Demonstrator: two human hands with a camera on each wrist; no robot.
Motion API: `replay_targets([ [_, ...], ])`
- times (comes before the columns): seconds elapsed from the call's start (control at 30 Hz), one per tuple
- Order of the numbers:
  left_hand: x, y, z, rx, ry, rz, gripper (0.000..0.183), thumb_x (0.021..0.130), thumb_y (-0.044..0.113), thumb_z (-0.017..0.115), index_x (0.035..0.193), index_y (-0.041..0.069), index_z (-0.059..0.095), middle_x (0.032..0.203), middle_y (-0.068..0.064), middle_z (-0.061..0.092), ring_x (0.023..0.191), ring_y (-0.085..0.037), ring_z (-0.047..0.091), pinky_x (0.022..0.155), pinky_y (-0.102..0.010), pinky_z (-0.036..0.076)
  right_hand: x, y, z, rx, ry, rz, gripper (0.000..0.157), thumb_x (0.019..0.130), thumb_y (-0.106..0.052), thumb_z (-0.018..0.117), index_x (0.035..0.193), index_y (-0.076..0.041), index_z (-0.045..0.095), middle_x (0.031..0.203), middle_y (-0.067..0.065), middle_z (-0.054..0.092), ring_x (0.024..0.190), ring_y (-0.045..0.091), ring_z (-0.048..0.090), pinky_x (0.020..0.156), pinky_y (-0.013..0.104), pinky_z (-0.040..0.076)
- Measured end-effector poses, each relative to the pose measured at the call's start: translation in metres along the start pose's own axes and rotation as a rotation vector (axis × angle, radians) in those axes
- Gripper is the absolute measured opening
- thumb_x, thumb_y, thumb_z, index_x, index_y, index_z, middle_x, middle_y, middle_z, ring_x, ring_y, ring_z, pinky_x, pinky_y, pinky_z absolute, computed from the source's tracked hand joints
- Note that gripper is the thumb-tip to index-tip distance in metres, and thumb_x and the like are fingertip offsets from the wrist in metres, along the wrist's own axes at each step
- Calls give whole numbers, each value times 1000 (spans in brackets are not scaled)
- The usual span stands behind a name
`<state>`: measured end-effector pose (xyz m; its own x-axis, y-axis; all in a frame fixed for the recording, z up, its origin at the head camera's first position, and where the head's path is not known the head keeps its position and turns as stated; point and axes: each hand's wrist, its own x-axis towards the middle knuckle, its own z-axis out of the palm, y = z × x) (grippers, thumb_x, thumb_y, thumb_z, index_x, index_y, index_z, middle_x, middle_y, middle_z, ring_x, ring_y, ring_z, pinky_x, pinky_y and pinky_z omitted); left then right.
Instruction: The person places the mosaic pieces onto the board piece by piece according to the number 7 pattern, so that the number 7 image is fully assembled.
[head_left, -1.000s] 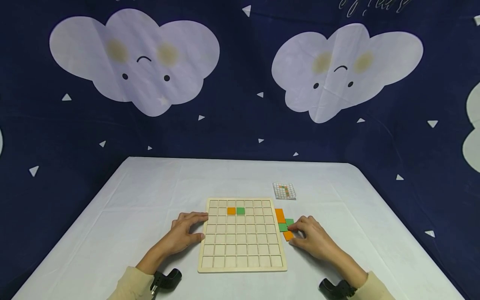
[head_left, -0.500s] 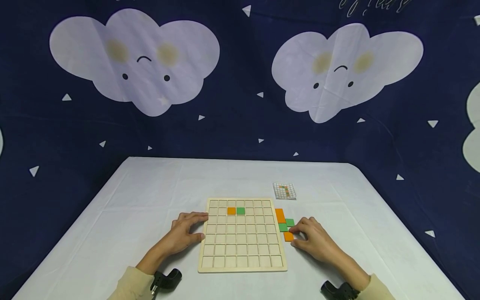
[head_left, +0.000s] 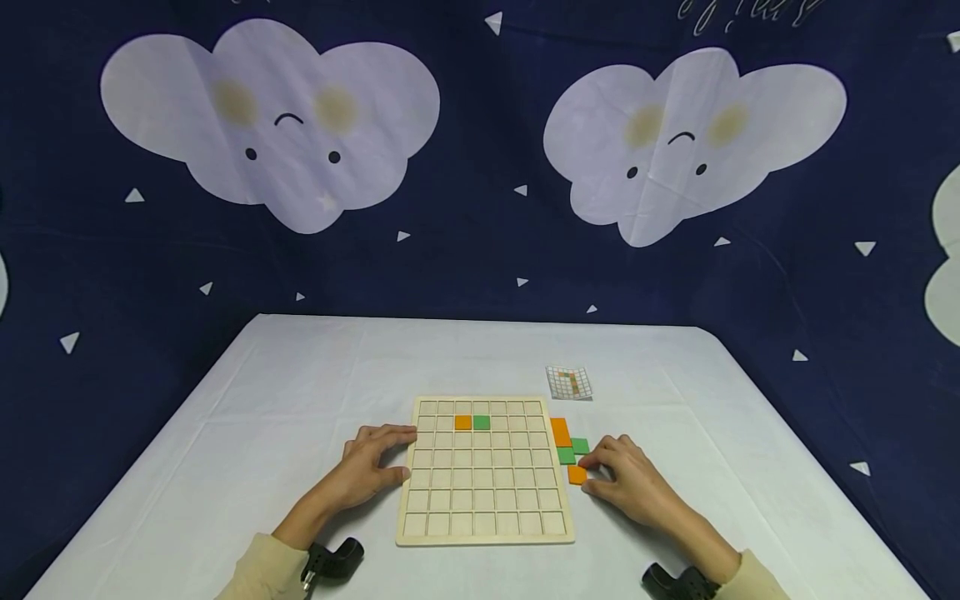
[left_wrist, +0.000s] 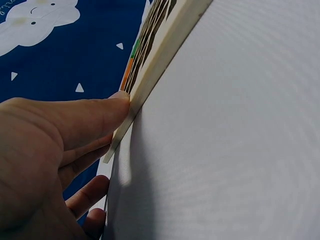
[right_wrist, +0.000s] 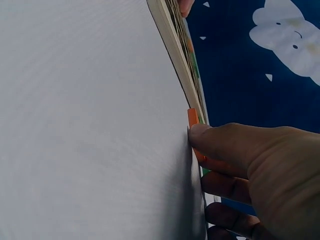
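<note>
Resting beside the grid board [head_left: 485, 471], our right hand [head_left: 626, 479] has thumb and fingertips closing on an orange tile [head_left: 577, 474] lying flat on the table [head_left: 300, 392]; whether it is truly pinched we cannot tell from the wrist view. Thin, stiff and light, the tile should lift best by its edges. Our left hand [head_left: 367, 467] presses spread fingers against the board's left rim. Green tiles [head_left: 567, 455] crowd just beside it; a pattern card [head_left: 569, 382] lies farther back.
</note>
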<state>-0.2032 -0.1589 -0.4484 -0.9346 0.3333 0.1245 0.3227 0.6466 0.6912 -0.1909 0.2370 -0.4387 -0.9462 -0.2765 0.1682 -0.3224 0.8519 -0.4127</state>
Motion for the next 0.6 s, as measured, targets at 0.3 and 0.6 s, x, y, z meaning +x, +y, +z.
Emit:
replay_targets([
  [0.3, 0, 1, 0, 6, 3, -5, 50, 78, 15, 73, 126, 13, 60, 138, -1, 53, 113, -19, 39, 87, -38, 22, 0, -1, 0, -11, 10, -2, 17, 73, -19, 78, 89, -22, 72, 88, -14, 58, 88, 7, 47, 94, 44, 39],
  [0.6, 0, 1, -1, 8, 8, 2, 50, 77, 15, 74, 125, 12, 60, 138, -1, 54, 111, -19, 39, 87, -38, 23, -1, -2, -1, 33, 15, -14, 17, 73, -17, 78, 89, -20, 72, 88, -13, 58, 90, 9, 49, 111, 53, 24],
])
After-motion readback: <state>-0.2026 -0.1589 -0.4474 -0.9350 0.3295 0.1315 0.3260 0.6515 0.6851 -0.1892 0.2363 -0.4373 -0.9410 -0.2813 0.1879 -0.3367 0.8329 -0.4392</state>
